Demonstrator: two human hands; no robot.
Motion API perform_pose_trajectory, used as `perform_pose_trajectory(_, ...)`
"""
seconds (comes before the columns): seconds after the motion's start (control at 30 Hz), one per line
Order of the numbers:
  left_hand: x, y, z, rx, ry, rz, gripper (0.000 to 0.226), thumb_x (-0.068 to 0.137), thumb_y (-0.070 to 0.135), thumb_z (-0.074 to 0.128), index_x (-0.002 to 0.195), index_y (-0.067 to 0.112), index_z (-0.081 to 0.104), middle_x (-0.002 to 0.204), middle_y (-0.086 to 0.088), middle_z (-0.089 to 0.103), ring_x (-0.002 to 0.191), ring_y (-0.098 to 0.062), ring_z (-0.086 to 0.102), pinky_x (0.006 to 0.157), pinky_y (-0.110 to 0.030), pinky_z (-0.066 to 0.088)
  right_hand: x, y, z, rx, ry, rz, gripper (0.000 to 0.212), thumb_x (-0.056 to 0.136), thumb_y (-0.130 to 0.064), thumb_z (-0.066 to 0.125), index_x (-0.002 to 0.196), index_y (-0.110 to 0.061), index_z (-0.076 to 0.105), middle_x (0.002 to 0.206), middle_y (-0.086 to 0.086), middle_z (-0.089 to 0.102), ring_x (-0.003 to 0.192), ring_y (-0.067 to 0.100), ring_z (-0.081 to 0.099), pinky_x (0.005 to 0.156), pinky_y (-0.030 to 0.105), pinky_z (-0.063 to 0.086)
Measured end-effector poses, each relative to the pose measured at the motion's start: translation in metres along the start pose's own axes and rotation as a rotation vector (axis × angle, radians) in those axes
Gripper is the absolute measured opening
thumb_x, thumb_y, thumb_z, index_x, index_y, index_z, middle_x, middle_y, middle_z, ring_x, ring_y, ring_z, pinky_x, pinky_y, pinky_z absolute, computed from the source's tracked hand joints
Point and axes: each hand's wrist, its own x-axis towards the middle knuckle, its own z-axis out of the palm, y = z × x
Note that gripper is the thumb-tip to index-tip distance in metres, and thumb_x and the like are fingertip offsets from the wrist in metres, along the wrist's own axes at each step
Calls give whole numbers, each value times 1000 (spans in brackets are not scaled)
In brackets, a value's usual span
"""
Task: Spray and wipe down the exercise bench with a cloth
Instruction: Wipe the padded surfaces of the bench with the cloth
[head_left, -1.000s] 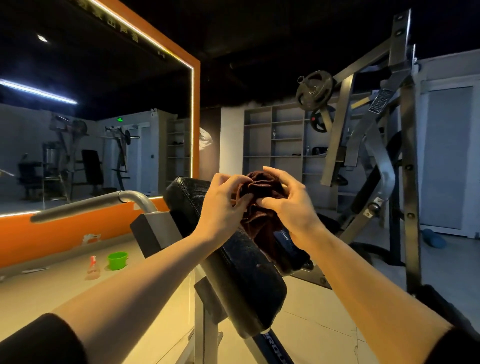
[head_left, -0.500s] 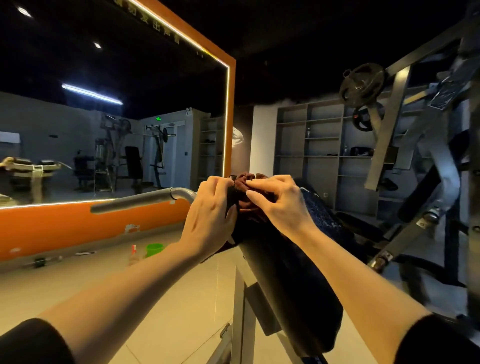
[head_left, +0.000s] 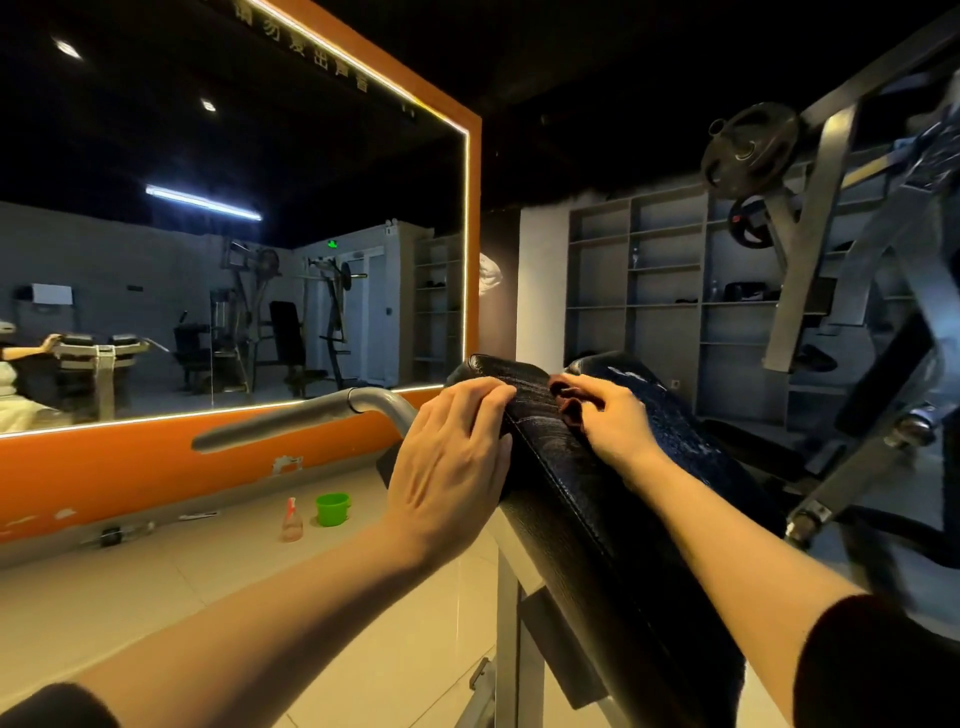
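The black padded exercise bench (head_left: 582, 499) slopes up from the lower right to its top edge at centre. A dark brown cloth (head_left: 569, 402) lies bunched near that top edge, mostly hidden under my right hand (head_left: 610, 423), which presses it onto the pad with fingers curled over it. My left hand (head_left: 449, 465) rests on the bench's left edge, fingers bent over the rim. A small spray bottle (head_left: 292, 521) stands on the floor at left, away from both hands. Wet streaks show on the pad beyond my right hand.
A green cup (head_left: 332, 509) stands next to the bottle. A grey metal handle bar (head_left: 291, 421) juts left of the bench. A large orange-framed mirror (head_left: 475, 234) fills the left wall. A weight machine (head_left: 852, 291) with plates stands right; shelves (head_left: 654, 291) line the back wall.
Both hands held the cloth bunched above the bench top; now the left hand has let go and sits on the bench edge, while the right presses the cloth onto the pad.
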Motion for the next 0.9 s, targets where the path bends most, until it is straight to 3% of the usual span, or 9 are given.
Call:
perform_pose_trajectory(0.07,0,1,0,18,0,40,36,94,27,45,125,10,53,122,-9,58,109,-21,53,92,-32,48,1,-10,-3,101,96,52,41,96,-2,43,120,-26,66,124,2,62,113,21,59,82,26,54)
perform_pose_trajectory(0.13,0,3,0,19,7,71,34,93,25,47,123,11,54,120,-9,59,108,-21,55,92,-33,48,-5,-32,-1,155,5,-79,36,101,-14,44,133,-23,57,127,-5,53,120,13,48,93,20,45)
perform_pose_trajectory(0.2,-1,4,0,27,14,99,32,92,25,48,121,11,53,119,-10,60,105,-23,58,91,-35,50,-12,-46,8,32,-182,-247,37,103,-25,43,139,-24,50,142,-5,47,134,12,36,112,30,30)
perform_pose_trajectory(0.27,-1,4,0,37,15,121,29,93,24,48,118,10,55,116,-12,61,102,-25,60,88,-37,51,-9,-34,14,-154,-180,-308,38,103,-27,44,140,-26,50,151,-2,40,142,15,29,119,39,21)
perform_pose_trajectory(0.47,-2,1,-1,35,-2,92,28,94,25,45,115,11,57,112,-9,62,98,-21,60,85,-34,51,5,21,-14,-133,92,18,29,93,-12,56,117,-17,70,119,5,69,112,26,62,101,37,46)
perform_pose_trajectory(0.57,-2,0,1,32,6,102,27,94,26,45,114,12,56,111,-8,62,97,-20,60,83,-34,51,-21,-10,-9,68,-2,-250,32,97,-35,46,122,-28,64,133,-7,58,126,16,51,108,30,37)
perform_pose_trajectory(0.67,-2,1,1,28,10,128,26,95,26,45,112,12,58,111,-8,62,95,-20,59,83,-34,50,-42,-29,6,-41,-210,-483,40,99,-36,32,134,-35,51,148,-16,38,143,4,21,118,23,11)
perform_pose_trajectory(0.77,-2,1,0,31,9,138,23,94,24,47,109,13,61,110,-6,62,96,-20,59,83,-33,49,-21,8,-2,-92,-136,-275,36,100,-17,49,134,-24,57,148,-4,45,142,13,30,120,31,17)
perform_pose_trajectory(0.9,-4,0,1,31,2,125,25,94,24,47,110,13,63,111,-7,62,97,-21,60,83,-34,50,-15,27,-32,-33,81,54,49,84,-5,69,130,-17,61,126,2,64,119,16,57,107,31,41)
